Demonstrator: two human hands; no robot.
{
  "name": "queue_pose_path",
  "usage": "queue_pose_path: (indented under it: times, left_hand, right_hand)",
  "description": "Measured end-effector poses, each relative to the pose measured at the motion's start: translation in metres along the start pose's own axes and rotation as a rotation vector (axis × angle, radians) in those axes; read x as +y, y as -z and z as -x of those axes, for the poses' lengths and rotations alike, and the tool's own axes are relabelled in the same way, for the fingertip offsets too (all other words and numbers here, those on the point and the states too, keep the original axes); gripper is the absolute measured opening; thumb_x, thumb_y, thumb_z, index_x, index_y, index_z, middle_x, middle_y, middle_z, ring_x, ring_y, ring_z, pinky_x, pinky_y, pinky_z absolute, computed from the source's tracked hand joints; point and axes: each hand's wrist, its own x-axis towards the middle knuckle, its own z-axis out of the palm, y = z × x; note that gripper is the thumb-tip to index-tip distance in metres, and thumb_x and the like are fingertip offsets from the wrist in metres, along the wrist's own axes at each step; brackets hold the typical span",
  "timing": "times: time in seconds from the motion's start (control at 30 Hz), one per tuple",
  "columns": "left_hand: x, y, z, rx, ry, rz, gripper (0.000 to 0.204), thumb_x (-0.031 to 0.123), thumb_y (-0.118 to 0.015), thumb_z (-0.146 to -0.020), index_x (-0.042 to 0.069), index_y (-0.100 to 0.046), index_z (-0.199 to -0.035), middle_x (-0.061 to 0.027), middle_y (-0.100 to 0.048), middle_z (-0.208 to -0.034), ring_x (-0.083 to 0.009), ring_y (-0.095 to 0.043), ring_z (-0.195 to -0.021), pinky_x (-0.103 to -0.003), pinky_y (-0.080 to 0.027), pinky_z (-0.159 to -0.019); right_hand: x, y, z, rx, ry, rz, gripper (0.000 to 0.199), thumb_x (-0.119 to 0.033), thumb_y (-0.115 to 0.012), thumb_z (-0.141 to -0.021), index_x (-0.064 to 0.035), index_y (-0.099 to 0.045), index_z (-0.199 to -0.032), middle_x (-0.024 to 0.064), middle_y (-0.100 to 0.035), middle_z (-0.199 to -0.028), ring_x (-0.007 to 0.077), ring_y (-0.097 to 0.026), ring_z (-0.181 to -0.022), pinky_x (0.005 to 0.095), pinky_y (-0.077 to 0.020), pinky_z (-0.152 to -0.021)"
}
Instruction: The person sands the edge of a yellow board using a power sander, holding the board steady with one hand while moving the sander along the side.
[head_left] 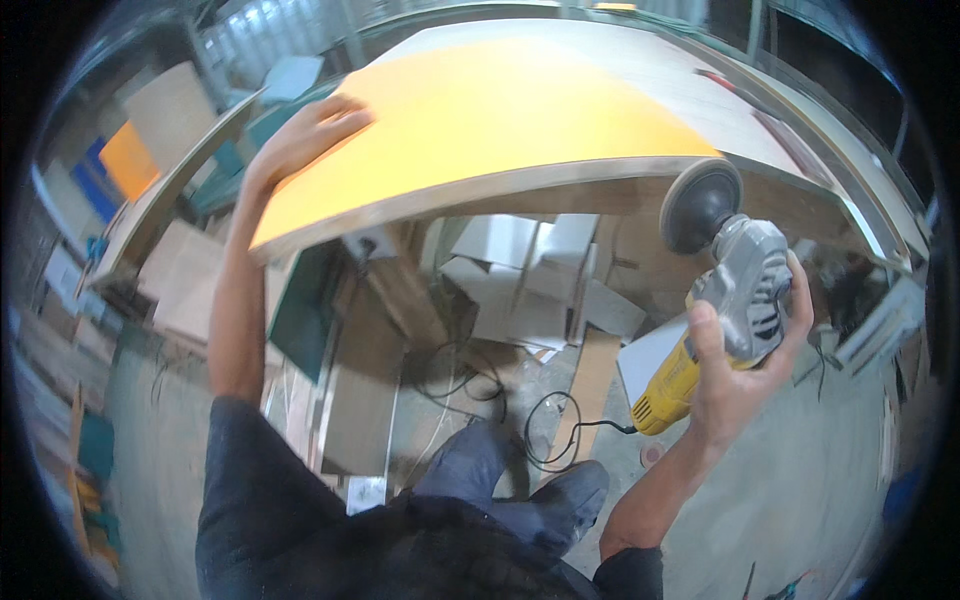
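A yellow-topped board (480,110) lies on the workbench, its bare front edge overhanging toward me. My left hand (318,135) rests on the board's left side, fingers stretched over its surface and slightly blurred. In my right hand (740,370) is a yellow and grey angle grinder (752,285), gripped round its body. The grinder's round sanding disc (703,205) is tilted up at the board's right front corner; whether it touches the edge I cannot tell. From the tool's rear end runs a black cord (605,426), looping down to the floor.
White panel offcuts (530,275) are piled under the bench. A brown strip of board (588,385) lies on the floor by my feet. Leaning boards, one of them orange (130,160), stand at the left. A red-handled tool (714,78) lies on the bench's far right.
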Motion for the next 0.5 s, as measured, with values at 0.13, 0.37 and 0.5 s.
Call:
queue_pose_path:
  times: [0.13,0.37,0.5]
  left_hand:
    - [-0.012,-0.014,-0.015,0.049,-0.08,-0.08,0.069,0.065,-0.063,-0.099,0.009,-0.069,-0.139,-0.0141,-0.069,-0.137,-0.0269,-0.062,-0.128,-0.04,-0.044,-0.112]
    - [-0.023,-0.026,-0.024,0.129,-0.042,-0.088,0.08,0.077,-0.059,-0.093,0.015,-0.067,-0.142,-0.0177,-0.068,-0.141,-0.0361,-0.064,-0.128,-0.046,-0.047,-0.112]
    - [-0.021,-0.027,-0.025,0.103,-0.081,-0.072,0.08,0.077,-0.058,-0.093,0.015,-0.067,-0.143,-0.0183,-0.067,-0.141,-0.036,-0.064,-0.128,-0.046,-0.049,-0.11]
  right_hand:
    - [-0.045,-0.054,0.048,-0.135,0.129,-0.048,0.085,-0.011,-0.087,-0.074,-0.0117,-0.052,-0.151,0.0121,-0.056,-0.14,0.0259,-0.06,-0.126,0.0387,-0.0485,-0.111]
    - [-0.104,-0.141,0.121,-0.344,0.292,-0.186,0.088,-0.015,-0.091,-0.073,-0.0096,-0.051,-0.151,0.0184,-0.057,-0.136,0.0308,-0.065,-0.119,0.0422,-0.0578,-0.099]
    - [-0.128,-0.171,0.141,-0.322,0.314,-0.189,0.087,-0.018,-0.094,-0.071,-0.0161,-0.057,-0.15,0.0235,-0.059,-0.13,0.0342,-0.072,-0.106,0.0415,-0.0647,-0.079]
